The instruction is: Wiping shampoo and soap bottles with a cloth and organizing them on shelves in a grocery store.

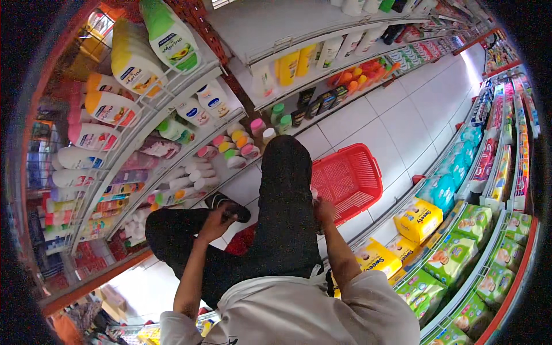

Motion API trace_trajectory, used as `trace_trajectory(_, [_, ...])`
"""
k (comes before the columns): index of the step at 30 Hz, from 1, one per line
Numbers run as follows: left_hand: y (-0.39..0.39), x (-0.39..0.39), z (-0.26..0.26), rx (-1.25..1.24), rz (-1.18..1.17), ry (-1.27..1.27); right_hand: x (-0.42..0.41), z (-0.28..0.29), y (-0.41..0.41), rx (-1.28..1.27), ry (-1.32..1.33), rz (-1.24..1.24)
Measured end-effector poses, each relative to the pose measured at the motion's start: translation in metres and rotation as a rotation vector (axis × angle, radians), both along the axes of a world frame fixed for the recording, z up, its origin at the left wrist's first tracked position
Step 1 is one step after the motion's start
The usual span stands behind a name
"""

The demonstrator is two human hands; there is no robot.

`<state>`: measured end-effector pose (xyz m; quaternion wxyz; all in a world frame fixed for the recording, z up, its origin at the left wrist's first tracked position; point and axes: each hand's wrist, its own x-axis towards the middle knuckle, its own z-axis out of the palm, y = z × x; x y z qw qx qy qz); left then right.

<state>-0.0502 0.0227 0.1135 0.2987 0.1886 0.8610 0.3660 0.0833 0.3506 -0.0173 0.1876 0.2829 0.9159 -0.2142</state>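
My left hand (218,223) hangs over my bent left leg, beside a dark sandal (235,210) with pale stripes. Its fingers are curled, and their inner side is hidden. By my raised right knee, my right hand (324,212) is at the near left side of a red plastic shopping basket (368,183). A small pale thing (314,192) shows at its fingertips, too blurred to name, and whether the hand grips it or the basket is unclear. The basket stands on the white tiled floor (392,112), its slatted wall and perforated base visible.
Shelves at left hold Marina lotion bottles (174,45), Nivea bottles (213,101) and small capped bottles (235,144). Ahead are yellow tubes (288,68) on a wire-fronted shelf (302,39). To the right, yellow Sweety diaper packs (418,220) and green packs (453,256) line low shelves.
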Motion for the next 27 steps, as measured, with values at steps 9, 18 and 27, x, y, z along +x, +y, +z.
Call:
trace_trajectory(9, [-0.002,0.011,0.005,0.014,0.019,0.082,0.004,-0.033,0.002,0.094,0.002,0.239])
trace_trajectory(18, [-0.022,0.014,-0.015,0.125,0.029,0.151,0.017,0.003,0.019,0.104,-0.179,0.496])
trace_trajectory(27, [0.006,0.008,0.067,0.187,0.173,-0.081,0.013,0.144,0.079,-0.160,0.376,0.520])
